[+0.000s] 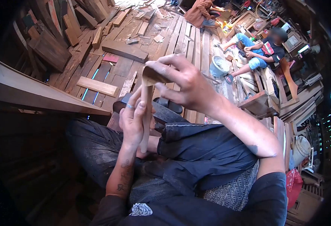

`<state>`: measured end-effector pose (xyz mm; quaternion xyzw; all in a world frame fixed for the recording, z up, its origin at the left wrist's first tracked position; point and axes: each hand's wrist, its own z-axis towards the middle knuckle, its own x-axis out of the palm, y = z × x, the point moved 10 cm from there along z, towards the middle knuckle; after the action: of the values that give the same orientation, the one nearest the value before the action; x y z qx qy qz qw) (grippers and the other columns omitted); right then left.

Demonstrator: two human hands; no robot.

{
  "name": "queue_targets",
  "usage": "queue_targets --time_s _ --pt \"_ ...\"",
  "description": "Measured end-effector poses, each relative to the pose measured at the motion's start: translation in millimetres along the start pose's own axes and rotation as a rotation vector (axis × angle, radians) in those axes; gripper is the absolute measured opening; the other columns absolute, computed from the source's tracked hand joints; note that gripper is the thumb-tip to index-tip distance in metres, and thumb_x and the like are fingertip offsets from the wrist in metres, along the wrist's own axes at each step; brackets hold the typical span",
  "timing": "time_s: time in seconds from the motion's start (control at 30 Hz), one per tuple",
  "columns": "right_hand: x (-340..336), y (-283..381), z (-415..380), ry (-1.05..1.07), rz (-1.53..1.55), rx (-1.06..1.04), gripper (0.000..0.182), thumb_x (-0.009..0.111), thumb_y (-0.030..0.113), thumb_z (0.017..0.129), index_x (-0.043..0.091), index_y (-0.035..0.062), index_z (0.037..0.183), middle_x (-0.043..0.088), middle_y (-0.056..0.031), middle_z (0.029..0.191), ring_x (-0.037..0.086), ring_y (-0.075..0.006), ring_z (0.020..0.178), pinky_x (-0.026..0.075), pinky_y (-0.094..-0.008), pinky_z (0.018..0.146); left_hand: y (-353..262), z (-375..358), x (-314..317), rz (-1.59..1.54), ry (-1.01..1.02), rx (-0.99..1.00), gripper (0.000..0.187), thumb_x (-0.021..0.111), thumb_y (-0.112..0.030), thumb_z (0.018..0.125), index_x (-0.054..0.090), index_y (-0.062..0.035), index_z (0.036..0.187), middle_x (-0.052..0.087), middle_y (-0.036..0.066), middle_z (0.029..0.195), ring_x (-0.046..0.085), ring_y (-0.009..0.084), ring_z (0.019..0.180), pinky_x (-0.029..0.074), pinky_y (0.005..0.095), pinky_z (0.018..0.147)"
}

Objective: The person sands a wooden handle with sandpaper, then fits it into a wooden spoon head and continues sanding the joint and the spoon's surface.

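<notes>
My left hand (132, 119) is wrapped around a slim, pale wooden piece (145, 128), which stands nearly upright above my lap. A ring shows on one finger. Over the top end of the wood bends a brown strip of sandpaper (153, 76). My right hand (188, 81) pinches that strip between thumb and fingers, pressing it against the wood. The lower end of the wood reaches down near my bare ankle, between my crossed legs in dark trousers (207, 147).
A thick plank (124, 51) and a lighter board (97, 86) lie on the slatted floor ahead. A bucket (219, 66) stands near a seated person (265, 52). Another person in a brown top (199, 13) sits farther back. Boards lean at the left (50, 49).
</notes>
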<state>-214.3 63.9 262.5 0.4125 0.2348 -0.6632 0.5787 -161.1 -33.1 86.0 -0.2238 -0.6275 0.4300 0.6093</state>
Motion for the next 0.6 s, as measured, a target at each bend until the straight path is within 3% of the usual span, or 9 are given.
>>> queue_targets --time_s 0.23,0.3,0.6 --pt "-0.1 -4.2 -1.8 -0.016 -0.003 0.001 0.054 0.078 0.015 0.091 0.066 0.0058 0.143 0.066 -0.0165 0.122 0.069 -0.0325 0.109 0.061 -0.0427 0.093 -4.6 0.8 -0.5 -0.027 0.013 -0.017 0.051 0.054 -0.027 0.114 0.048 -0.0031 0.158 0.068 0.010 0.093 0.060 0.0108 0.058 0.050 0.0241 0.054" --pt "1.7 7.1 2.0 0.001 -0.001 -0.020 0.053 0.077 0.016 0.091 0.066 0.0052 0.143 0.066 -0.0166 0.122 0.069 -0.0328 0.110 0.061 -0.0426 0.094 4.8 4.3 -2.3 0.025 -0.054 0.064 0.052 0.054 -0.027 0.114 0.047 -0.0027 0.159 0.067 0.010 0.092 0.061 0.0111 0.058 0.050 0.0239 0.053" --pt "1.1 10.7 3.9 -0.009 0.020 -0.035 0.052 0.076 0.013 0.091 0.067 0.0031 0.141 0.066 -0.0165 0.121 0.068 -0.0327 0.109 0.060 -0.0422 0.094 12.7 -1.5 -0.9 0.020 0.007 -0.025 0.059 0.056 -0.033 0.113 0.042 0.0003 0.160 0.065 0.011 0.089 0.059 0.0117 0.055 0.047 0.0235 0.047"
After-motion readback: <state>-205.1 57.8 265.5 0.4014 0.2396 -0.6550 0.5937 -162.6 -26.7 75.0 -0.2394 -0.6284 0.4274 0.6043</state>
